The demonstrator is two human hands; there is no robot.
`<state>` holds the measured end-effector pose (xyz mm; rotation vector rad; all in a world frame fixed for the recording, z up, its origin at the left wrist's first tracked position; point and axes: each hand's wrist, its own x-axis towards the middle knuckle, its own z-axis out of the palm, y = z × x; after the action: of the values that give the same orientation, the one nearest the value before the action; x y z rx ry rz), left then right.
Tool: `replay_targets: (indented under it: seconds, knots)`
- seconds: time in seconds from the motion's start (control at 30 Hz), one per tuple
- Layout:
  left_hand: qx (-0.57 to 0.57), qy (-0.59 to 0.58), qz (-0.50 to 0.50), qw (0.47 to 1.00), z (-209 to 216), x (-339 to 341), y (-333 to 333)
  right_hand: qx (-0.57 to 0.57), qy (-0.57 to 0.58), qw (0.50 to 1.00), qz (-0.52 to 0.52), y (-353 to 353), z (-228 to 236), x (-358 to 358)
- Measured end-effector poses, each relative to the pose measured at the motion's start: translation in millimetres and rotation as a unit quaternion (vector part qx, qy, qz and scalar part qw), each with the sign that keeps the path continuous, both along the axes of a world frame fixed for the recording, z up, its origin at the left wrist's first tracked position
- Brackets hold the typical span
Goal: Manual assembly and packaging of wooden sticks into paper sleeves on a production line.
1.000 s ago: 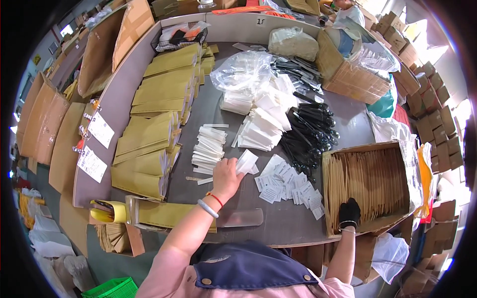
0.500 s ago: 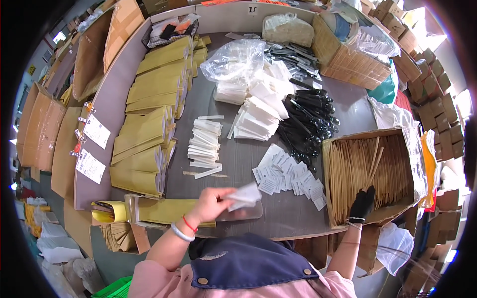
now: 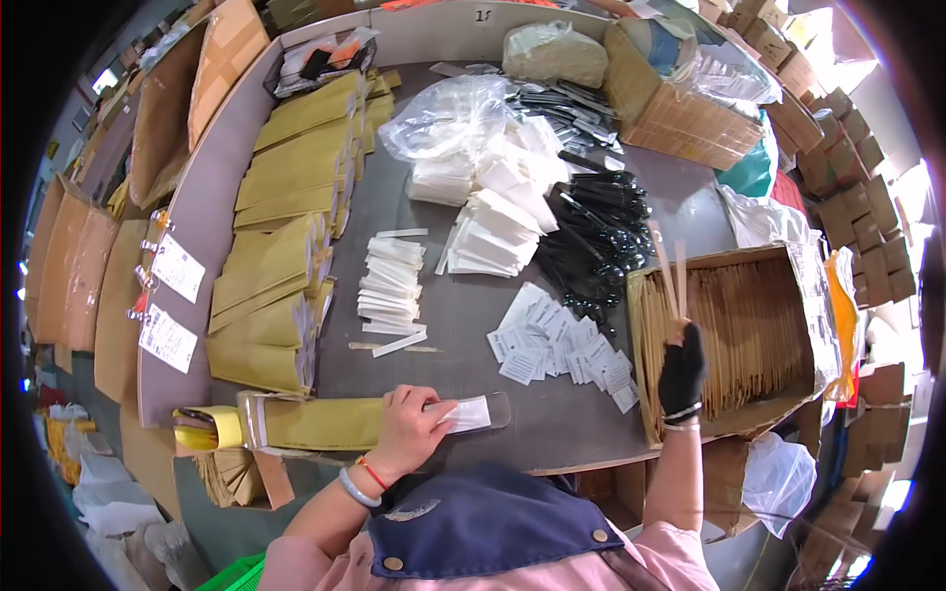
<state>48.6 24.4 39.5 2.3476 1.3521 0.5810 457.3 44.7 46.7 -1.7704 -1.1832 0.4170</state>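
Overhead, a person seen from their own head camera works at a curved grey table (image 3: 463,315); only forearms, pink sleeves and a dark blue bib show at the bottom edge. Their left hand (image 3: 409,428), bare with two bracelets at the wrist, is curled with fingertips pressing a small white paper packet (image 3: 465,414) into the mouth of a long clear plastic sleeve (image 3: 379,419) lying near the table's front edge. Whatever fills the sleeve looks yellow-brown, but it is hard to make out. Their right hand (image 3: 682,369), in a black fingerless glove, is closed around a few thin wooden sticks (image 3: 670,276), which are motion-blurred, above an open cardboard box (image 3: 808,295) packed with more of them. Between the hands lies a loose scatter of white printed slips (image 3: 557,345). Further back are a stack of narrow white strips (image 3: 389,281), flat tan paper bags (image 3: 281,246) in overlapping rows, and a glossy heap of black items (image 3: 596,241) too tangled to identify.
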Motion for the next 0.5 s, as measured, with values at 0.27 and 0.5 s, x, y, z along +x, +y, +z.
replay_targets:
  seconds: [0.27, 0.5]
  knots:
    - [-0.003, -0.115, -0.02, 0.993, -26, 102, 59, -0.105, -0.199, 0.972, 0.066, 78, 5, -48]
    - [-0.008, -0.025, -0.027, 0.999, -36, 96, 69, -0.253, -0.334, 0.903, 0.093, 105, 2, -57]
